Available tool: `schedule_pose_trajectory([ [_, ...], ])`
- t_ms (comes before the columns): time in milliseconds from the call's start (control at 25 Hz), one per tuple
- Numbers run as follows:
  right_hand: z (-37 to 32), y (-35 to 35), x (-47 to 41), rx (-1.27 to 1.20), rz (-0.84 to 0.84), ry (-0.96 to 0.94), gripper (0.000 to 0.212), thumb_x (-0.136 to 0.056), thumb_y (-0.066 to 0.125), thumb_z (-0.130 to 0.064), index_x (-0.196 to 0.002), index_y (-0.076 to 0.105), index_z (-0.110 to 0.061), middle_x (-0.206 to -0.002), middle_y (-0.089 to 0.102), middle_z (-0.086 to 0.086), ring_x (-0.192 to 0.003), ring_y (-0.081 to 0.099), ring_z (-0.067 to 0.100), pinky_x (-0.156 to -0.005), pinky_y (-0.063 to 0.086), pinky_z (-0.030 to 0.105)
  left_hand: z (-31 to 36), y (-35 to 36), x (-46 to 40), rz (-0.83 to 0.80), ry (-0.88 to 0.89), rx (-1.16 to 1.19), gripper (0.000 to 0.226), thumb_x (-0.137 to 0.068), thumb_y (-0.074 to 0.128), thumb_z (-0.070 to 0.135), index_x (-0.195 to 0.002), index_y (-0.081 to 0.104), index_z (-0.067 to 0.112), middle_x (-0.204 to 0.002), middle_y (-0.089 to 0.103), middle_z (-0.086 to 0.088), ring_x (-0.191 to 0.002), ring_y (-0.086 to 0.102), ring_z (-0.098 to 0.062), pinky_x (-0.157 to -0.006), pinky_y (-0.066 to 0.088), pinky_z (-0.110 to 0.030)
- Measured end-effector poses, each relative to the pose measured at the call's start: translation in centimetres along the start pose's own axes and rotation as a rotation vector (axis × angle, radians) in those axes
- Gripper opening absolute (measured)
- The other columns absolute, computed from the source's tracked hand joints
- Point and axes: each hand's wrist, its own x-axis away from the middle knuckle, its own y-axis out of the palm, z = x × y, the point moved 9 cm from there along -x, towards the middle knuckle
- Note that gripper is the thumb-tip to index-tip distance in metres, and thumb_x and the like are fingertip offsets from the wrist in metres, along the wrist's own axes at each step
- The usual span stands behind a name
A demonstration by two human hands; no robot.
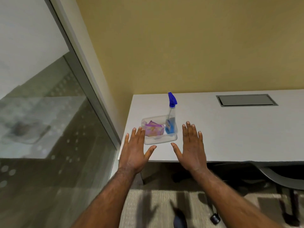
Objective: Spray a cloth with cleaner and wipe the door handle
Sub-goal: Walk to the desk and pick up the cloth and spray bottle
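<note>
Both hands are spread flat, palms down, fingers apart and holding nothing. The left hand (137,152) and the right hand (191,145) hover over the near-left corner of the white surface (230,134), one on each side of a clear plastic container (160,139) that sits just beyond and between them.

The cloth (153,130), a folded pink and purple piece, lies flat in the left half of the container. The left hand's fingertips reach almost to that side wall, so the left hand is the nearer one for lifting it out, with a short reach forward and slightly right.

The spray bottle (171,119) stands upright in the container's far-right corner, its long axis vertical, blue liquid low in the clear body and the blue trigger head rising well above the rim. It lies ahead and a little left of the right hand, which looks the natural one to take it by the neck.

The container walls are low, so both things should come out from above. The bottle is tall and narrow and could tip against the rim if nudged sideways.

No door handle is in view; a glass panel (49,112) in a grey frame stands at the left, beside the surface.
</note>
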Motion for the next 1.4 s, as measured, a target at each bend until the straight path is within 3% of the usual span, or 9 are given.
schedule_pose_trajectory([
  [200,2.3,2.1,-4.4,0.000,-0.011,0.038,0.084,-0.090,0.020,-0.069,-0.154,-0.013,-0.024,-0.165,-0.007,0.003,-0.152,-0.003,0.024,-0.123,0.005,0.048,1.2,3.6,-5.4,-0.082,0.026,0.047,0.087,-0.088,0.008,0.073,-0.159,0.004,0.025,-0.167,0.002,0.003,-0.154,-0.002,-0.016,-0.125,-0.002,-0.040],
  [320,3.7,3.6,-8.3,-0.032,-0.037,0.073,0.085,-0.091,0.023,-0.067,-0.156,-0.003,-0.019,-0.166,-0.001,0.005,-0.152,0.001,0.025,-0.123,0.009,0.047,1.4,5.4,-9.2,-0.098,0.015,0.138,0.082,-0.093,0.019,0.070,-0.159,0.013,0.022,-0.167,0.012,0.002,-0.153,0.007,-0.015,-0.124,0.002,-0.036],
  [440,4.9,5.7,-12.4,-0.071,-0.053,0.077,0.084,-0.092,0.031,-0.063,-0.156,0.006,-0.015,-0.165,0.005,0.008,-0.152,0.006,0.026,-0.122,0.013,0.047,1.3,8.5,-12.9,-0.152,-0.041,0.198,0.075,-0.096,0.031,0.066,-0.155,0.024,0.021,-0.163,0.027,0.003,-0.150,0.021,-0.018,-0.121,0.013,-0.035],
  [640,6.4,9.4,-17.3,-0.113,-0.062,0.104,0.087,-0.089,0.028,-0.068,-0.155,0.014,-0.014,-0.165,0.013,0.010,-0.151,0.014,0.029,-0.121,0.015,0.047,0.7,14.0,-17.0,-0.242,-0.119,0.176,0.062,-0.095,0.038,0.065,-0.137,0.045,0.020,-0.139,0.054,0.002,-0.124,0.049,-0.018,-0.108,0.038,-0.033],
  [760,6.7,10.9,-18.8,-0.128,-0.055,0.081,0.086,-0.089,0.027,-0.070,-0.154,0.017,-0.015,-0.163,0.019,0.011,-0.149,0.021,0.031,-0.119,0.019,0.047,-0.3,17.0,-19.3,-0.294,-0.225,0.170,0.066,-0.095,0.047,0.060,-0.144,0.038,0.017,-0.147,0.047,-0.002,-0.130,0.047,-0.020,-0.110,0.040,-0.033],
  [960,6.7,12.1,-19.7,-0.236,-0.004,0.035,0.085,-0.089,0.037,-0.067,-0.152,0.026,-0.011,-0.161,0.026,0.013,-0.147,0.027,0.033,-0.117,0.025,0.050,-0.9,22.4,-21.9,-0.453,-0.475,0.176,0.092,-0.093,0.055,0.056,-0.157,0.006,0.011,-0.166,0.011,-0.008,-0.152,0.015,-0.030,-0.122,0.021,-0.043],
  [1160,5.5,11.0,-20.3,-0.327,0.142,-0.052,0.078,-0.092,0.040,-0.065,-0.140,0.038,-0.004,-0.143,0.049,0.025,-0.129,0.050,0.044,-0.100,0.047,0.057,-0.5,25.6,-22.5,-0.500,-0.619,0.103,0.095,-0.095,0.059,0.043,-0.157,-0.006,0.010,-0.167,-0.002,-0.010,-0.153,0.001,-0.032,-0.123,0.014,-0.047],
  [1320,5.8,11.7,-21.0,-0.570,0.095,0.039,0.072,-0.086,0.067,-0.046,-0.133,0.049,0.006,-0.132,0.059,0.026,-0.116,0.061,0.041,-0.089,0.056,0.047,-0.4,26.1,-22.6,-0.485,-0.689,0.103,0.091,-0.097,0.057,0.035,-0.156,-0.009,0.011,-0.167,-0.003,-0.009,-0.153,0.002,-0.032,-0.122,0.015,-0.046],
  [1400,5.8,12.8,-21.4,-0.677,0.008,0.082,0.067,-0.078,0.079,-0.029,-0.130,0.052,0.004,-0.126,0.063,0.019,-0.111,0.063,0.029,-0.089,0.053,0.025,-0.4,25.8,-22.7,-0.467,-0.702,0.160,0.086,-0.099,0.054,0.032,-0.156,-0.008,0.012,-0.167,-0.003,-0.008,-0.153,0.002,-0.032,-0.122,0.016,-0.046],
])
